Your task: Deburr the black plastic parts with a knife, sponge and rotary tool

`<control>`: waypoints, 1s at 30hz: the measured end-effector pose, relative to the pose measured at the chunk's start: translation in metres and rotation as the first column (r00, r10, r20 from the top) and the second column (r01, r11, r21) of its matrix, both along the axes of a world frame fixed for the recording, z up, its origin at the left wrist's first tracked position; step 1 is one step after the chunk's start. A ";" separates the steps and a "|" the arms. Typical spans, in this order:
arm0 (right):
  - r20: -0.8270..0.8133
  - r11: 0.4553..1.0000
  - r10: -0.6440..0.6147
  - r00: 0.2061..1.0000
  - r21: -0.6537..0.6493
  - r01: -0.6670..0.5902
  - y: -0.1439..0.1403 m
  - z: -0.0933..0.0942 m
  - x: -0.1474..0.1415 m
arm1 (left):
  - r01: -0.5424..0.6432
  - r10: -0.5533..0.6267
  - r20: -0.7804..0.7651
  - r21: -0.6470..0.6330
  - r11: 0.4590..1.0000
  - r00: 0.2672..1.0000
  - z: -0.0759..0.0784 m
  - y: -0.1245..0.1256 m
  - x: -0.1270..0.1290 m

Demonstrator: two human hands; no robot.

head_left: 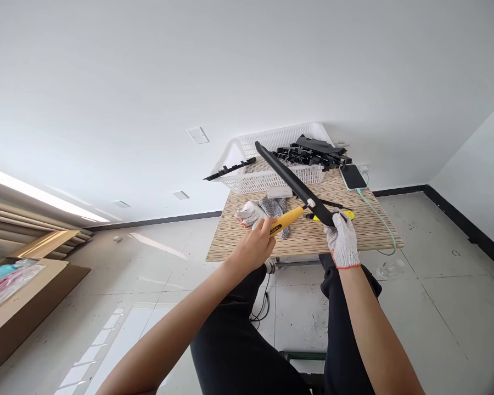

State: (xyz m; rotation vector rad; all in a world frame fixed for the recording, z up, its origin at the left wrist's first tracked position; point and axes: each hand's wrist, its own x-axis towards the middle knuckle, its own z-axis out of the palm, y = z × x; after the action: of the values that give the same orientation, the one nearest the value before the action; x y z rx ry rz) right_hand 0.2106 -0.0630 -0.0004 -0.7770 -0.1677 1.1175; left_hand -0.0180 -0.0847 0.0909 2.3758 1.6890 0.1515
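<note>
Head view, frame centre: bare left hand (258, 237) grips a yellow-handled knife (287, 219) against a long, slim black plastic strip (293, 184), clasped by the gloved right hand (343, 241).

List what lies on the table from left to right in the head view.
Spare work glove → yellow-handled tool in the bare left hand → long black strip held by the gloved right hand → phone.
</note>
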 end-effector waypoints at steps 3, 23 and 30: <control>0.011 1.000 0.003 1.000 -0.027 -0.003 0.001 -0.001 0.001 | -0.051 0.049 -0.135 -0.009 0.999 0.990 0.002 0.004 0.007; 0.071 0.997 0.056 0.996 -0.055 -0.052 0.000 -0.005 0.004 | -0.310 0.327 -0.165 0.120 0.943 0.931 0.006 0.087 -0.016; 0.082 0.999 0.050 0.995 -0.026 -0.048 0.002 -0.008 0.001 | -0.391 0.410 -0.133 0.146 0.909 0.902 0.019 0.117 -0.014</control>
State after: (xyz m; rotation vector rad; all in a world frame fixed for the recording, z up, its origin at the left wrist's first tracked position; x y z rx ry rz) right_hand 0.2115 -0.0610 -0.0080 -0.8451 -0.2445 1.1362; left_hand -0.0325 0.0321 0.1096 2.1293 2.2942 0.1293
